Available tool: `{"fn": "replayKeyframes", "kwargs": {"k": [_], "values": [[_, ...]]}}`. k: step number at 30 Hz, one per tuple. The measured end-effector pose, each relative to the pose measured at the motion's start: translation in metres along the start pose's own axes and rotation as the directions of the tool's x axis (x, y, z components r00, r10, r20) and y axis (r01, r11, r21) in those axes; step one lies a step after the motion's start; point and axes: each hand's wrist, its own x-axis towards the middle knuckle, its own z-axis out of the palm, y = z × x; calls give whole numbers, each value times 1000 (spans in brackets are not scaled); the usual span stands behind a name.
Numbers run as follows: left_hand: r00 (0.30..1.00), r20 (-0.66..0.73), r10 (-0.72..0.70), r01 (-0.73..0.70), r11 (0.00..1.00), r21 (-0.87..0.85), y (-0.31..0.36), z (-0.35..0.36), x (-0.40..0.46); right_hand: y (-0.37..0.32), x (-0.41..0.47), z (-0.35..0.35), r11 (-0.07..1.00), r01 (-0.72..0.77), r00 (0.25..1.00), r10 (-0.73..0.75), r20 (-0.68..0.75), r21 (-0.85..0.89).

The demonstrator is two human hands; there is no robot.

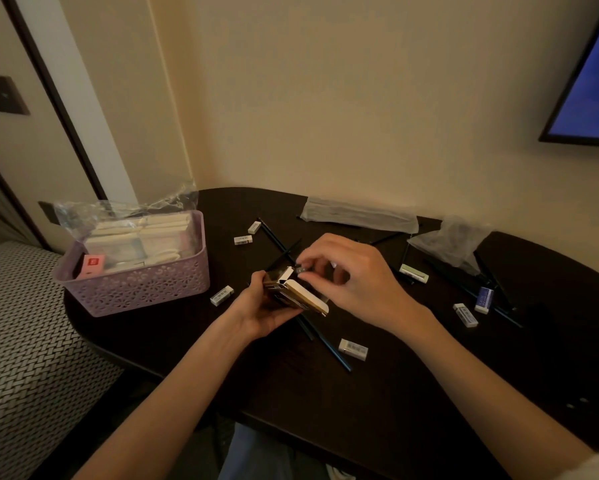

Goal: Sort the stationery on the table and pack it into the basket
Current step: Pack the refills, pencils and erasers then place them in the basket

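- Head view: the left hand [256, 308] cradles a small open box [296, 292] from below, its fingers curled round the body, so that the mouth with its white flap turns toward the other hand. That looks like a steadying hold for loading.
- The right hand [351, 275] comes in from above, its fingers narrowed to a pinch on a small grey item [300, 270] right at the box's opening; what the item is I cannot tell.
- Both hands work above the middle of the dark bench [377, 403], over crossed pencils [325, 342] lying loose there.
- Erasers are scattered: one [352, 349] near the front edge, one [222, 295] just beside the basket, two [243, 240] toward the back edge, others [466, 315] toward the right end.
- The lilac basket [135, 287] stands at the bench's left end, already holding pale packets and a pink pack [92, 265], with clear plastic wrap [125, 209] rising from it.
- Judging by the spread, sorting is only partly done.
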Motion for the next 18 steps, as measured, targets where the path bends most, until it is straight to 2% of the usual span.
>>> {"fn": "replayKeyframes", "kwargs": {"k": [5, 10, 18], "values": [[1000, -21, 5, -6, 1000, -23, 4, -4, 3, -1, 0, -2, 995, -7, 1000, 6, 6, 96], [999, -26, 31, -31, 999, -13, 5, -7, 5, 5, 4, 1, 1000, -18, 1000, 18, 13, 15], [997, -55, 48, -47, 999, 7, 9, -13, 7, 10, 9, 8, 1000, -12, 995, 9, 98, 26]]}}
